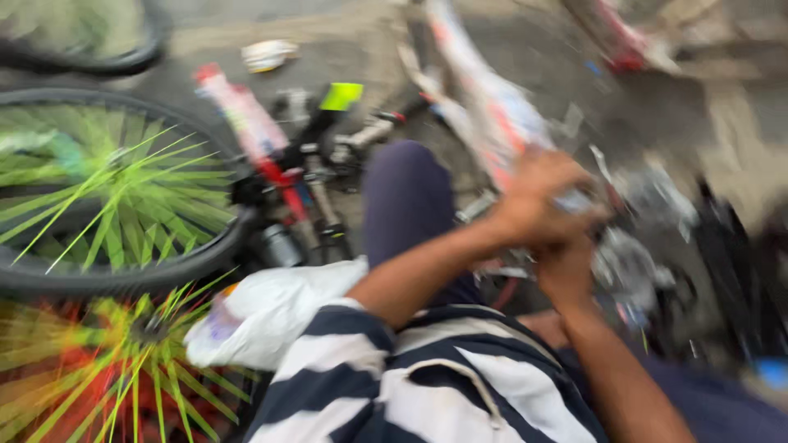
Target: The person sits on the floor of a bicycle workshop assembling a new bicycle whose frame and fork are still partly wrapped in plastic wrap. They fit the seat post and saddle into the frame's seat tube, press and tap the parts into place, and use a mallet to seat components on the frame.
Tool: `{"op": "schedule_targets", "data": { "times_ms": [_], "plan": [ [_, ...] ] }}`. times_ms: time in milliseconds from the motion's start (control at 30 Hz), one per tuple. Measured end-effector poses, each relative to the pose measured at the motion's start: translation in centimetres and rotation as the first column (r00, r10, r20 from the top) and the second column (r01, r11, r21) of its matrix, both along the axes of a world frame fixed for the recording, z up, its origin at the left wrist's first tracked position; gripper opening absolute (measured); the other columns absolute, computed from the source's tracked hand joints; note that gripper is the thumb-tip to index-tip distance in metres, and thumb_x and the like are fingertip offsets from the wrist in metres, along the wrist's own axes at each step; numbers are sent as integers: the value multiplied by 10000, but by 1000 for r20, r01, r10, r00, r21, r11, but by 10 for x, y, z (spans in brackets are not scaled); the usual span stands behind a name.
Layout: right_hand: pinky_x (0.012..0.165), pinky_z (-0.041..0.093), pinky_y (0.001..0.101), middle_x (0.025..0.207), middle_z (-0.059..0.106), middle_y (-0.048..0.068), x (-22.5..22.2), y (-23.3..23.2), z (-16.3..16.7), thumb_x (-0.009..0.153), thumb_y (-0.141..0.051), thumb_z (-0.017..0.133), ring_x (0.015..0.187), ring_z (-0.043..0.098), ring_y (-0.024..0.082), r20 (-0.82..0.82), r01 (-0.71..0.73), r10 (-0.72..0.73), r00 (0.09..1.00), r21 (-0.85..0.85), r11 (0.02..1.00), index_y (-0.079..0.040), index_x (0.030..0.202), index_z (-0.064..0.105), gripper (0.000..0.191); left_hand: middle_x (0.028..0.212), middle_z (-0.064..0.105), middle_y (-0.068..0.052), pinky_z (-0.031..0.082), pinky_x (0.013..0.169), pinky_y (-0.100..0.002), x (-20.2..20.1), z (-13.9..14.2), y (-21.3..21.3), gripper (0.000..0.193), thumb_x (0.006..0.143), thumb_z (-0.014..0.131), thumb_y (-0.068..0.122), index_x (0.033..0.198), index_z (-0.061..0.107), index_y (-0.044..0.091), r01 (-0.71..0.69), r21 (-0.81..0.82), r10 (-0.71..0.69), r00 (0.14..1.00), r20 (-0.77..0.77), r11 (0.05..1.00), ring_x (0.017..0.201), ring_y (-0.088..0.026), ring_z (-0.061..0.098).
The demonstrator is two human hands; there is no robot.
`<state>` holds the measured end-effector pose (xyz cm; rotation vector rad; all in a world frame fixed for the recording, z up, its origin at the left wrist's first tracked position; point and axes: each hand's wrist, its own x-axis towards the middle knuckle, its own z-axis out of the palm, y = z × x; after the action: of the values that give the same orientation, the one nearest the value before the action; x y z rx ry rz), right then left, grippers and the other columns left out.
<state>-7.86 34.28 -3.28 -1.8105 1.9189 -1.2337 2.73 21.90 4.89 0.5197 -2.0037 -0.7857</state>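
The whole view is motion-blurred. My left hand [538, 201] is closed around a white and orange bicycle frame tube [492, 107] that runs from the top middle down toward me. My right hand [566, 267] sits just below the left one, against grey metal bicycle parts [632, 262]. Its fingers are hidden by the left hand and the blur. Both forearms reach forward from my striped navy and white shirt [427, 385]. My knee in dark blue trousers [406, 197] rises between the arms and the other bicycle.
A bicycle wheel with green spoke covers [107, 197] lies at the left, and a second wheel [123, 369] sits below it. A red and white bicycle frame [250, 131] and a yellow-green piece [341, 96] lie beyond. A white plastic bag [263, 312] rests by my left elbow.
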Motion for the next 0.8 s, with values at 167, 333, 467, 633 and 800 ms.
{"op": "schedule_targets", "data": {
  "times_ms": [167,333,467,633,800],
  "plan": [
    [885,510,487,1203,613,230,-17,15,-8,981,-315,752,1040,627,420,25,-148,149,988,-40,988,5,1349,501,549,998,659,-54,361,1135,-511,24,5,4,306,758,894,246,969,702,135,49,-50,-44,995,87,998,1053,-290,630],
    [928,560,386,1180,696,146,-111,25,-33,1125,-417,550,1037,656,255,444,-35,-154,883,388,921,-65,1432,614,471,1236,672,-76,226,1262,-560,37,15,12,410,876,920,302,1147,688,99,66,-104,-52,990,129,992,1315,-311,560],
    [869,582,416,1063,783,120,-146,47,-81,991,-398,773,967,744,280,273,527,-614,741,330,783,-29,1163,693,415,1303,647,-79,237,1245,-518,39,22,21,460,923,938,345,1202,675,90,35,-136,-14,989,147,990,1393,-308,505],
    [918,506,537,1158,709,231,-137,87,-138,891,-410,789,1095,657,446,-230,289,-181,956,834,470,-46,1214,691,497,1407,547,-131,303,1254,-490,50,20,30,644,911,905,403,1355,585,65,3,-34,3,983,181,999,1447,-356,396],
    [991,478,512,1346,623,197,-105,77,-161,818,-426,813,1243,586,390,-158,68,152,976,876,477,-92,1322,623,634,1597,402,-95,265,1264,-421,68,-11,31,810,964,833,499,1543,426,104,-36,-32,38,995,87,999,1536,-279,311]
  ]
}}
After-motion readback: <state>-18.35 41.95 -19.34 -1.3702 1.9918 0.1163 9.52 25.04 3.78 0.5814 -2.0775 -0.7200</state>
